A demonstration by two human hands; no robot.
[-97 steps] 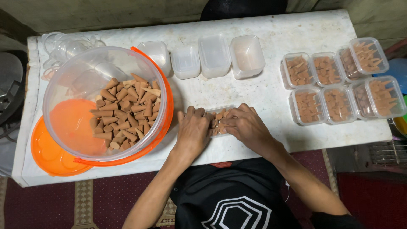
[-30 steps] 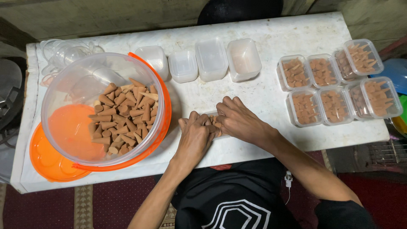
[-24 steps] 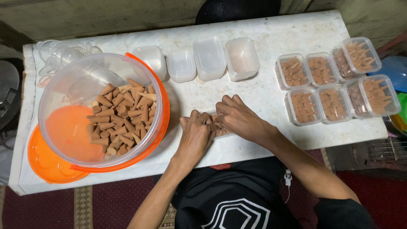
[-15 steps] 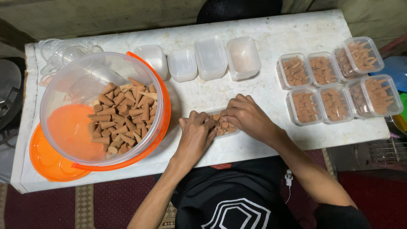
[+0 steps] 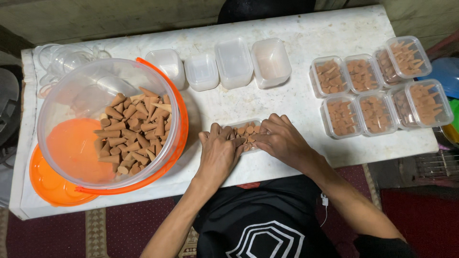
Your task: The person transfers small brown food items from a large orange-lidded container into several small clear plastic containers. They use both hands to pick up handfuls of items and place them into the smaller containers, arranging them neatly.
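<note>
A small clear plastic box (image 5: 245, 125) with brown cone-shaped pieces (image 5: 246, 136) in it sits at the table's near edge. My left hand (image 5: 219, 154) rests against its left side, fingers bent onto the cones. On the box's right side lies my right hand (image 5: 283, 139), fingertips touching the cones inside. Most of the box is hidden under both hands. Whether either hand pinches a single cone cannot be seen.
A big clear bowl (image 5: 71, 100) of loose brown cones (image 5: 134, 131) sits tilted on an orange lid (image 5: 48, 181) at left. Several empty clear boxes (image 5: 234, 62) line the back. Several filled boxes (image 5: 377, 86) stand at right on the white table (image 5: 306, 38).
Both hands stay on the small box. My right hand has slid slightly back toward me and lower over the box; the cones inside show more between the hands.
</note>
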